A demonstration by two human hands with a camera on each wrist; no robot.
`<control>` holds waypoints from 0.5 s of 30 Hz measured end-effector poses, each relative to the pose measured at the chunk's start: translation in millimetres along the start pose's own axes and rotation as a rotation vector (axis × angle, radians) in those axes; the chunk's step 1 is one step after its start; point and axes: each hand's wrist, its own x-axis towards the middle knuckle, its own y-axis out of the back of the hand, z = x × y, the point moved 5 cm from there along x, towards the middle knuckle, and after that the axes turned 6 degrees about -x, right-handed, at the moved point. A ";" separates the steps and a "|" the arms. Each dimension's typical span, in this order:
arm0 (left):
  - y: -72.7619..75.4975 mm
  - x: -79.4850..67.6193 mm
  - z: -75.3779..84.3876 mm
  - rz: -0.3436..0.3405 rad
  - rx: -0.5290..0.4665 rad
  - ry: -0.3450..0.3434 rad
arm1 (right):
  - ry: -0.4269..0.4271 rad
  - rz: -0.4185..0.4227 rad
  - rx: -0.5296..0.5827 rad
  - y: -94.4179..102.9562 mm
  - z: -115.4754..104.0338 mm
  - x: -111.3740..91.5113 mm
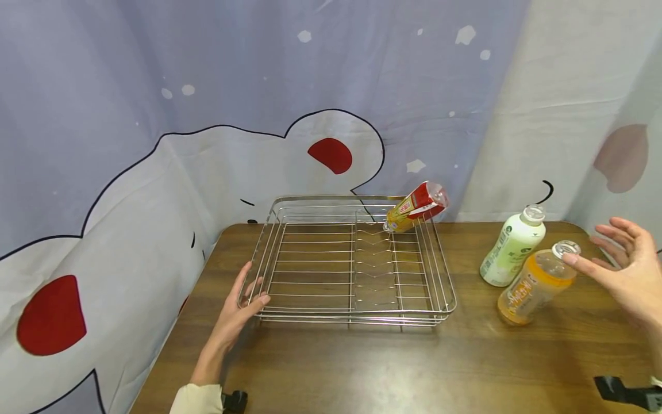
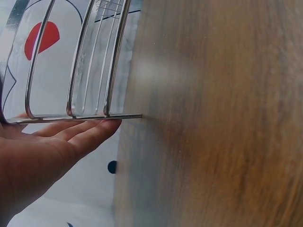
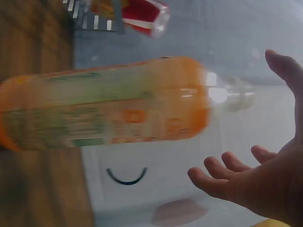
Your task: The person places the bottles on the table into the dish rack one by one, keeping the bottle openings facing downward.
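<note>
My left hand holds the front left corner of a metal wire dish rack; its thumb reaches over the rim, and its fingers lie along the outside of the rack's side in the left wrist view. At the right, my right hand is spread with nothing in it, thumb close to the neck of a clear plastic bottle with an orange label. That bottle stands on the table, blurred in the right wrist view. A pale green bottle stands right behind it.
A red and yellow plastic bottle leans in the rack's back right corner, its base up over the rim. The brown wooden table ends at a printed curtain hanging behind and to the left.
</note>
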 end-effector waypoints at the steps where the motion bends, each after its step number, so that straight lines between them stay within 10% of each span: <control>1: 0.0 -0.3 0.0 0.004 -0.001 0.000 | -0.008 -0.019 0.002 -2.8 4.6 -2.4; 15: 0.3 -0.5 -0.7 0.008 -0.020 0.001 | -0.080 -0.205 0.009 -37.3 53.2 -24.8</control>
